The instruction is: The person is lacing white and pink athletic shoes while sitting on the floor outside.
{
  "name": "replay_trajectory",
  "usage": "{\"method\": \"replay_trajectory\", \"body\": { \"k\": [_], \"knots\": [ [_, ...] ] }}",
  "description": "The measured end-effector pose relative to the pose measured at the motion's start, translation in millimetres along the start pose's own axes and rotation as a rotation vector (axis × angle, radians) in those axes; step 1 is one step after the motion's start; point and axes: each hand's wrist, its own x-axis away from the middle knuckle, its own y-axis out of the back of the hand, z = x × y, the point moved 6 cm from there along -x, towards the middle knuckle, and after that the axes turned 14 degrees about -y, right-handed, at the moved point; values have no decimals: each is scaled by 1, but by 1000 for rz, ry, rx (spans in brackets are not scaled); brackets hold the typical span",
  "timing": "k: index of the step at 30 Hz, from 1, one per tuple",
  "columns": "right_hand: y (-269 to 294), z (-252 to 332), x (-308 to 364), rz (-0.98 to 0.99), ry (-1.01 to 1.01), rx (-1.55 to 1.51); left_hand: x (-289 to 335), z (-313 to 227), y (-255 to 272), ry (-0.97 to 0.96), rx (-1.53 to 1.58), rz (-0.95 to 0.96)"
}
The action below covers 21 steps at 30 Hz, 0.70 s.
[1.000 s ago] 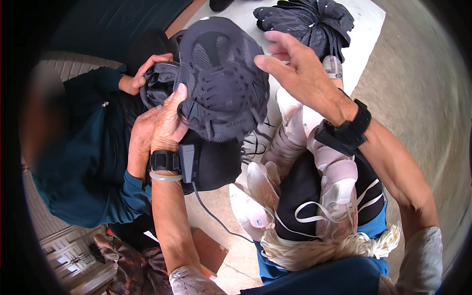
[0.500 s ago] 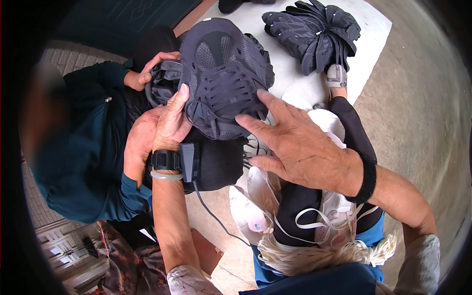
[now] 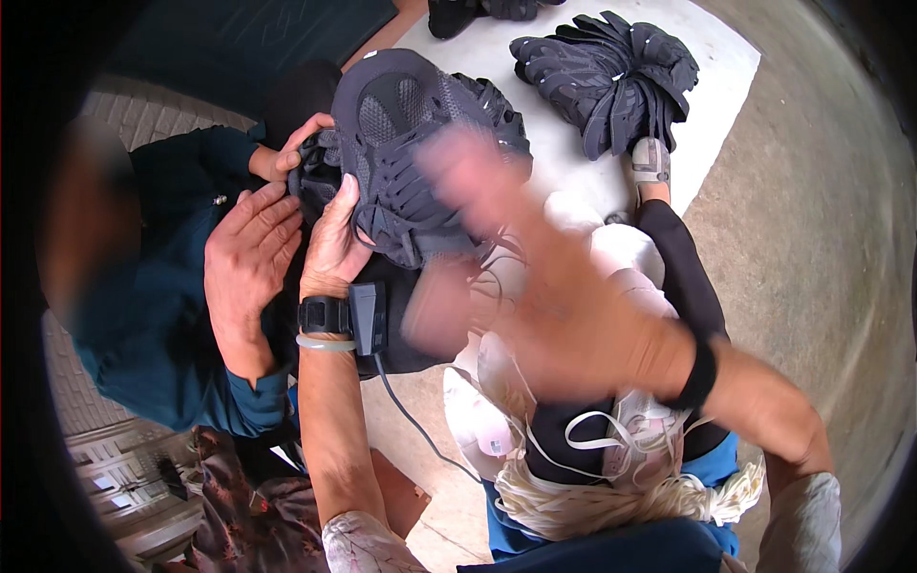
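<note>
A black shoe upper (image 3: 396, 143) with crossed laces and mesh panels is held up in front of me, against a bunch of similar uppers. My left hand (image 3: 330, 239) is closed round its left edge, thumb on the front; a wristband with a small dark box sits on that wrist. My right hand (image 3: 573, 306) is smeared by motion over the upper's lower right. Its thumb and fingers look spread wide, with nothing visible between them. Pale uppers (image 3: 478, 420) and a white-laced upper (image 3: 645, 435) lie on my lap, beside a bundle of cream laces (image 3: 573, 501).
A co-worker in a teal top (image 3: 162, 286) sits at the left, one hand (image 3: 250, 258) near the black bunch and another gripping it. Fanned black uppers (image 3: 611, 81) lie on a white sheet (image 3: 716, 67) ahead. A cable (image 3: 415, 415) runs from my left wrist box.
My right hand has lifted and swept over the upper, blurring. The co-worker's nearer hand has moved left, its back now showing. The held upper has shifted slightly left and down.
</note>
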Motion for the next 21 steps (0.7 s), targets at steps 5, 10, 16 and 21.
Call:
{"method": "replay_trajectory", "body": {
  "k": [5,10,16,21],
  "knots": [
    [-89,73,121,947,373,-11,29,-62,-30,324,433,310],
    [-53,42,79,627,171,-310,30,-43,-100,588,453,125],
    [-10,-2,37,437,-193,-329,28,-15,118,198,214,9],
    [64,-82,9,-159,-594,-845,8,13,27,276,5,-103]
  ]
}}
